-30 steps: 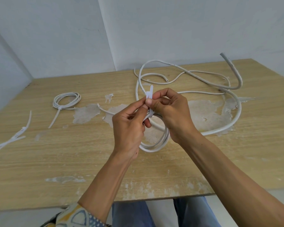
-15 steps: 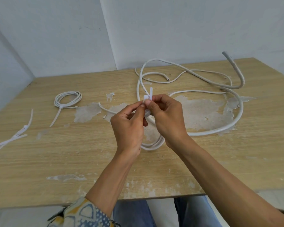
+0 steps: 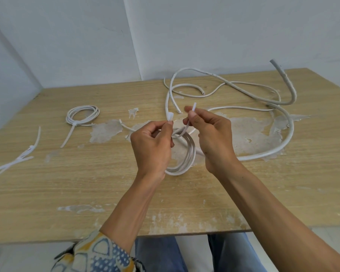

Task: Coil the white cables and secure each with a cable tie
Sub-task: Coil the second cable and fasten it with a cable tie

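A small coil of white cable hangs between my hands above the middle of the wooden table. A white cable tie is looped round the coil's top. My left hand pinches the tie's head end, which sticks up by the fingertips. My right hand pinches the tie's tail end, held a little apart from the head. Part of the coil is hidden behind both hands.
A tied coil lies at the back left. Spare cable ties lie near the left edge. Loose white cables and a thick grey cable sprawl over the back right. The tabletop has peeled patches.
My hands have drawn apart: the two ends of the tie, held together at the fingertips before, are now separated, one in each hand. The coil hangs a little lower.
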